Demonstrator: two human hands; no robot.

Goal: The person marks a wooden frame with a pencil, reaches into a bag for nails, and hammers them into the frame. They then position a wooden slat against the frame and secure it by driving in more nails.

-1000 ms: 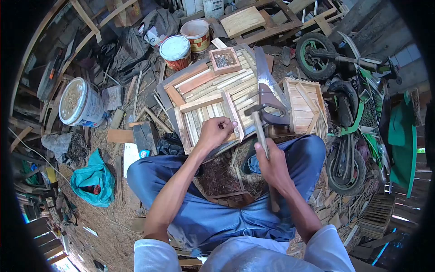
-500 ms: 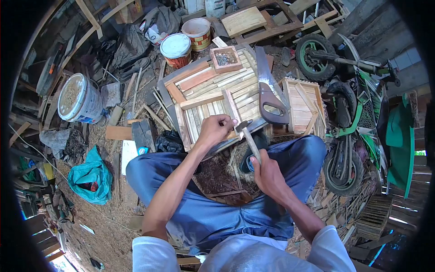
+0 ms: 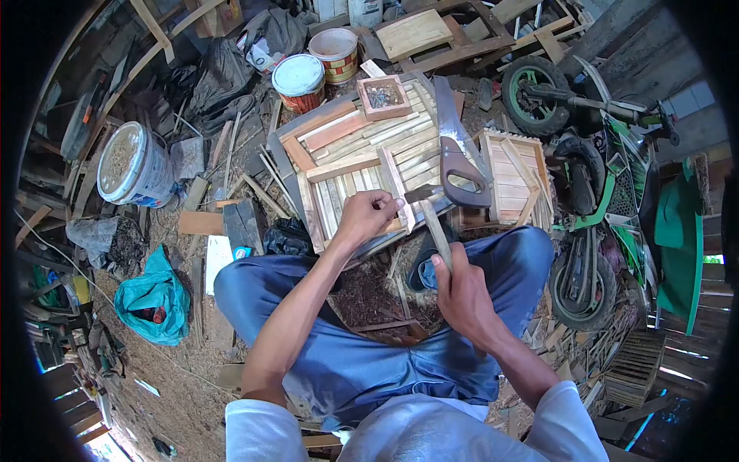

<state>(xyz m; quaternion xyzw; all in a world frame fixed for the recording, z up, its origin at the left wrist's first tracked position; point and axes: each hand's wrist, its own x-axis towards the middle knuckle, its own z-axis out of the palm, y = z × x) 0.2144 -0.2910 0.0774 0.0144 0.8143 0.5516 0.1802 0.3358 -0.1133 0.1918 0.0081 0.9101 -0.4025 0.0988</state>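
My right hand (image 3: 463,289) is wrapped round the wooden handle of a hammer (image 3: 436,231). The hammer's dark head is just right of the near corner of a wooden frame (image 3: 346,165) with slats inside. At that corner my left hand (image 3: 369,215) is closed, thumb and finger pinched together; what it holds, if anything, is too small to make out. Under the frame lies a slatted wooden surface (image 3: 416,158). A handsaw (image 3: 454,154) rests on its right side, and a small wooden box (image 3: 383,98) of nails stands at its far end.
A slatted crate (image 3: 517,173) stands to the right, with a small green motorbike (image 3: 608,192) beyond it. Two paint buckets stand behind the work surface. On the left are a large white bucket (image 3: 137,167) and a teal bag (image 3: 154,300) on the ground.
The hammer has moved slightly right and its head has turned. My right hand has shifted a little right and up. My left hand stays at the frame's corner.
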